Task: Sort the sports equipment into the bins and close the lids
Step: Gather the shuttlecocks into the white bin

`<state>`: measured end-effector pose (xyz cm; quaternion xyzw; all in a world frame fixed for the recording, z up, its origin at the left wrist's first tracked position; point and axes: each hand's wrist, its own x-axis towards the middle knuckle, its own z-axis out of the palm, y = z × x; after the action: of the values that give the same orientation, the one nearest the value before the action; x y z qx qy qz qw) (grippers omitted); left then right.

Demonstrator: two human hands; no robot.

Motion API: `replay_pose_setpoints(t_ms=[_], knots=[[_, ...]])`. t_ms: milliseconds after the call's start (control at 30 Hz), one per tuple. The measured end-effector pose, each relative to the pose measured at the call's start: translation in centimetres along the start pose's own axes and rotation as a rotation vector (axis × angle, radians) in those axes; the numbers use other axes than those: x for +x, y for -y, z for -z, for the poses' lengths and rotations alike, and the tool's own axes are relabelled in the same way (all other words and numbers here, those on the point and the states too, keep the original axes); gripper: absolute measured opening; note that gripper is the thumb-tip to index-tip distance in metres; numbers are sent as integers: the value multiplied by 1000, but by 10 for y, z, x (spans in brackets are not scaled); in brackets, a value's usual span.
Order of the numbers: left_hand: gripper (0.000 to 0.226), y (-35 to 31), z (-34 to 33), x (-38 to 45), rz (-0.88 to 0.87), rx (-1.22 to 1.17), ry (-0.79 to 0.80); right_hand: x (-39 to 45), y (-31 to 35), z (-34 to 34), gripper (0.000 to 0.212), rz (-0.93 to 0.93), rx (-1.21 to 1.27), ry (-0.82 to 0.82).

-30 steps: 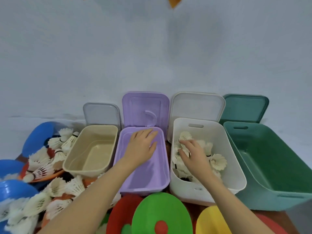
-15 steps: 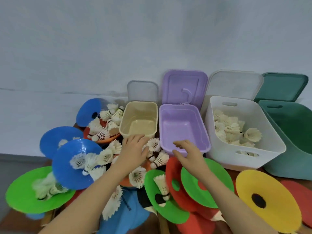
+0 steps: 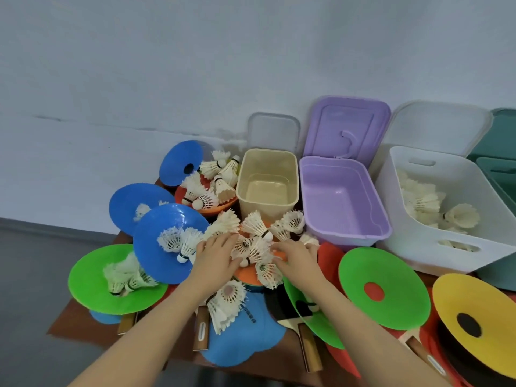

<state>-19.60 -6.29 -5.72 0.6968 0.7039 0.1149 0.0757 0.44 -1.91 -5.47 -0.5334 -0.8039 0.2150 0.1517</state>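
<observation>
A pile of white shuttlecocks lies on an orange disc in front of the beige bin. My left hand rests against the pile's left side with fairly straight fingers. From the right, my right hand curls its fingers round shuttlecocks. The purple bin holds nothing. The white bin holds several shuttlecocks. A green bin is cut off at the right edge. All four lids lean open against the wall.
Blue discs, green discs and a yellow disc crowd the table, some carrying more shuttlecocks. Paddle handles stick out under the discs near me. The table's left edge drops to a grey floor.
Both hands left the purple and white bins and came back to the shuttlecock pile in front of the beige bin. My view swung left and down.
</observation>
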Motion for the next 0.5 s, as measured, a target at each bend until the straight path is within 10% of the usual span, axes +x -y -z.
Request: replay_pose_setpoints(t_ms=[500], knots=[[63,3,-15,32,-50,93,11,-7,-9,20,22,-20,313,-484]])
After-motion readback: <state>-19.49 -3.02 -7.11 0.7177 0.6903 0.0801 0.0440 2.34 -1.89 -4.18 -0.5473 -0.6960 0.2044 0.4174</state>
